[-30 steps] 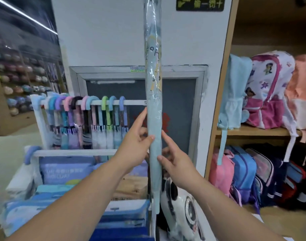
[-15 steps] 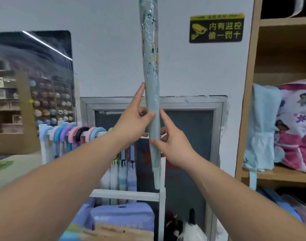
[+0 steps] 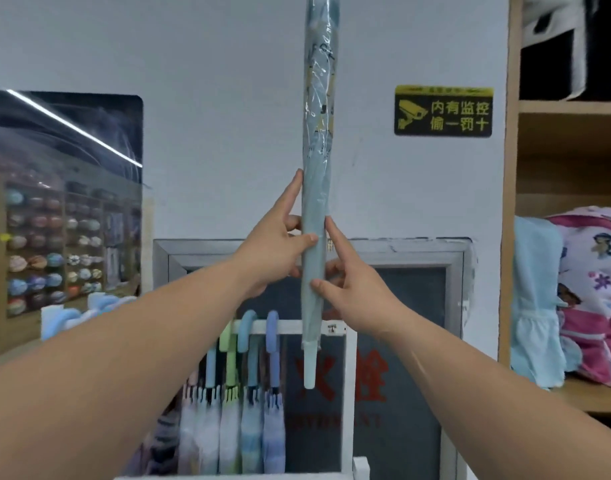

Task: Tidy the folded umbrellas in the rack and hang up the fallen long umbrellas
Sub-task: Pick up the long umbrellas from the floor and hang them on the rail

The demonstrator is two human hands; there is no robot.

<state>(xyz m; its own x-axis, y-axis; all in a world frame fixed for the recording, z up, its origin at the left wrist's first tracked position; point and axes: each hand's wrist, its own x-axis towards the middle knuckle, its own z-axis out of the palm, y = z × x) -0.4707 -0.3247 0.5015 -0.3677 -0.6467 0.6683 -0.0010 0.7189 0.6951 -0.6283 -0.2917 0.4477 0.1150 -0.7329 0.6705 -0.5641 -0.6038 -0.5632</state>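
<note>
**One long umbrella held upright by two hands**

Centre frame: a single long umbrella (image 3: 316, 216), grey-blue in a clear sleeve, stands vertical with its pale tip down; its top leaves the frame. The left hand (image 3: 280, 251) grasps it, thumb across the front. The right hand (image 3: 352, 292) pinches it just below. Lower centre: a white rack rail (image 3: 333, 328), crossed by the umbrella, carries at least four hanging umbrellas (image 3: 250, 393); the left forearm hides more. Right: one yellow sign (image 3: 442, 110), wooden shelves (image 3: 571, 107), one pink backpack (image 3: 595, 289).
</note>
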